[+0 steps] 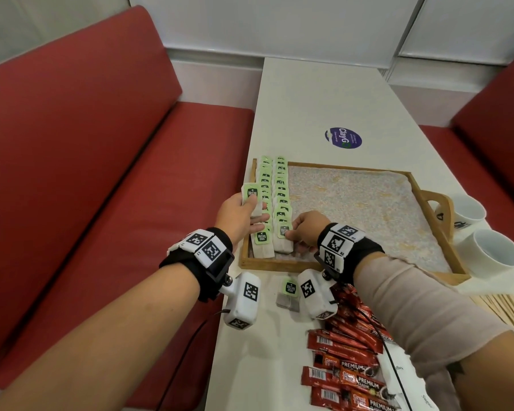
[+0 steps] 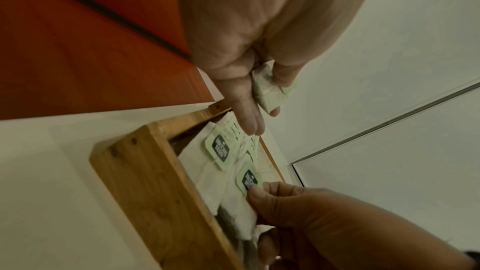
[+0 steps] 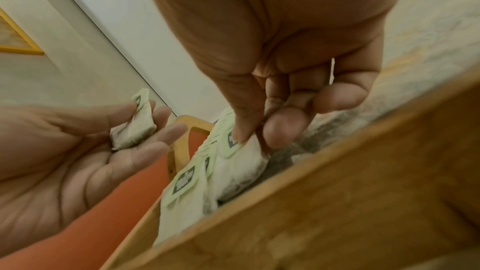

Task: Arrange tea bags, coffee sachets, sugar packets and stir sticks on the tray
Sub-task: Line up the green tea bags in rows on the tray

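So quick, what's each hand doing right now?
Left hand: holding a spare tea bag in its fingers.
Right hand: pinching the front tea bag in the tray.

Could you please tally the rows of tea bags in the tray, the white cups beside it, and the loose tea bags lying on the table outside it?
Rows of tea bags in the tray: 2
White cups: 2
Loose tea bag on the table: 1
Total: 5
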A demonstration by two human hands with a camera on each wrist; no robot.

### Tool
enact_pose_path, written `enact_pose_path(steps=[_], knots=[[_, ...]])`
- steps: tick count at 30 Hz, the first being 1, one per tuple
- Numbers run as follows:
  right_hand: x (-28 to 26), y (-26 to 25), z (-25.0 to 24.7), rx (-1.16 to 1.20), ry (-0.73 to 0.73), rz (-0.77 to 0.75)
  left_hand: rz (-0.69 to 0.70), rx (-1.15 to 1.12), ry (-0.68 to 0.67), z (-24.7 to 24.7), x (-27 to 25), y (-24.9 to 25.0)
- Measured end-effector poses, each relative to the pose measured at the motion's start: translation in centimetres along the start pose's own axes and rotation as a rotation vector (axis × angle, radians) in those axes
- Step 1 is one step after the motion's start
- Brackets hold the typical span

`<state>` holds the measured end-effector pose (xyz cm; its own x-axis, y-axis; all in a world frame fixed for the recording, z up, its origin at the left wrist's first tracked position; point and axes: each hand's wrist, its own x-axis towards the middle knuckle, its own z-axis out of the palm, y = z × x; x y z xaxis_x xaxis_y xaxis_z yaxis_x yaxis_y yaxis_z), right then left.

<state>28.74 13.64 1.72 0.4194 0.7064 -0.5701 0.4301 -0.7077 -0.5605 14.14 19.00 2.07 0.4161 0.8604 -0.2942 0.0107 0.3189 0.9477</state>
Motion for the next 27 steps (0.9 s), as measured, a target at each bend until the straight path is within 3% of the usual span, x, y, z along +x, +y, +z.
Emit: enact_pose_path(steps=[8,13,18,27], knots=[[0.0,-0.4,0.1,-0.208,0.019,-0.036,0.04,0.124,0.012,-0.3,0.1,0.0],[-1.5,-0.4,-0.8,0.044,0.019,-0.237,0.083,0.261,-0.016,-0.3,0.0,0.0],[-3.1,-0.7,-1.0,0.092,0.012,-0.394,0.157,0.399,-0.052,0.3,-0.5,-0.2],[-3.4,1.1,-0.7,0.009,-0.023,-0.18,0.086,0.776,-0.113,0.3,-0.9,-0.9]])
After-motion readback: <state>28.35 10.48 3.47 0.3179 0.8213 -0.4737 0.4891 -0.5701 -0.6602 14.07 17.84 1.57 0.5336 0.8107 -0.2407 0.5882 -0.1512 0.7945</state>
